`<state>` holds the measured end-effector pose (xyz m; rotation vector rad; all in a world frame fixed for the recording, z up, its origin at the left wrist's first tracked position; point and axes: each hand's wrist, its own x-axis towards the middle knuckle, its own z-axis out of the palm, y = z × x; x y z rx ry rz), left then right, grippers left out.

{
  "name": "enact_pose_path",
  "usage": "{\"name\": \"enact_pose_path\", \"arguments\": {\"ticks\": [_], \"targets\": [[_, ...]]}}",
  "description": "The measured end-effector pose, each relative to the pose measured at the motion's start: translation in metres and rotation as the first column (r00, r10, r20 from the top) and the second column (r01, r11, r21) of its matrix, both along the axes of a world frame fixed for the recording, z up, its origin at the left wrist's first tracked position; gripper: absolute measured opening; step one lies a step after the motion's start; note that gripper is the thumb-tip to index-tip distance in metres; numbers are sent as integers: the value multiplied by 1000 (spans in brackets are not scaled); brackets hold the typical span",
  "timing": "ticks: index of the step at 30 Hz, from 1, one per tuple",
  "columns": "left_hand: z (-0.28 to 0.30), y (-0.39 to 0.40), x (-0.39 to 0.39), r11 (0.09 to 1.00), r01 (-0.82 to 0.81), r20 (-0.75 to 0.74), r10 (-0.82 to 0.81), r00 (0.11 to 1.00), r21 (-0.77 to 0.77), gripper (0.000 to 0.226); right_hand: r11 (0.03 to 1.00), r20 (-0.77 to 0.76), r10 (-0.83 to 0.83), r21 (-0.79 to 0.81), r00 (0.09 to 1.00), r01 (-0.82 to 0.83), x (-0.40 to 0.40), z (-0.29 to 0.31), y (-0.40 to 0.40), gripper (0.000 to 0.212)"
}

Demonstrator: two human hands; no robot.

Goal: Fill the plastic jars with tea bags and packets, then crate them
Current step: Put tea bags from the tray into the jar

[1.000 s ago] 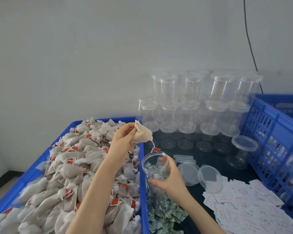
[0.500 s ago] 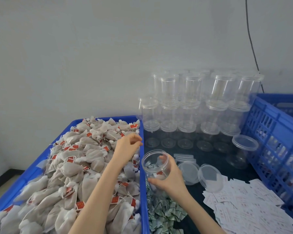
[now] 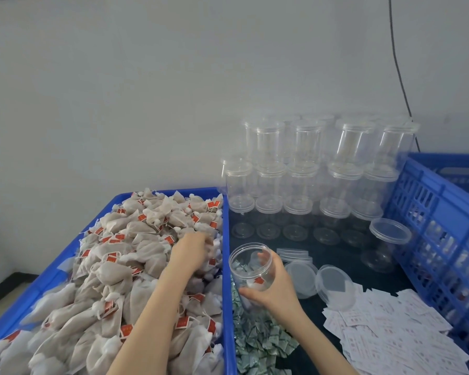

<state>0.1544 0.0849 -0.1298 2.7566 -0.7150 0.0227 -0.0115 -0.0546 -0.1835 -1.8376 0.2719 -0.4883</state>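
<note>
Jar [image 3: 251,269] gripped by right hand [image 3: 275,292] — left hand [image 3: 191,246] among tea bags [image 3: 125,255], grip unclear.

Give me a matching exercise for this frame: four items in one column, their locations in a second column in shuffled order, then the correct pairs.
Items:
1. tea bags
2. open jar
3. loose lids
4. white paper slips

Places:
A. held in the right hand, beside the tray's right wall
B. lying flat on the dark table, just right of the held jar
C. heaped in the blue tray, where the left hand reaches
D. spread at the near right, next to the blue crate

Pairs: 1-C, 2-A, 3-B, 4-D
</note>
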Motion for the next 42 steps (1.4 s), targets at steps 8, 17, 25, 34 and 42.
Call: {"name": "enact_pose_path", "arguments": {"ticks": [8, 17, 25, 34, 42], "targets": [[55, 6, -35, 700, 237, 26, -298, 954, -674, 30, 999, -11, 30, 19, 999, -30, 1, 1, 4, 93], [44, -8, -51, 786, 456, -172, -561, 810, -417, 27, 999, 22, 15, 40, 1000, -16, 1, 4, 6, 87], [23, -10, -12, 853, 212, -95, -290, 952, -476, 23, 1000, -10, 7, 3, 1000, -7, -2, 0, 5, 92], [-48, -19, 12, 939, 145, -92, -122, 988, 312, 65, 1000, -7, -2, -28, 1000, 2, -4, -3, 3, 88], [-54, -29, 10, 892, 158, -76, -138, 987, 423, 52, 999, -16, -1, -52, 1000, 1, -5, -7, 2, 94]]}}
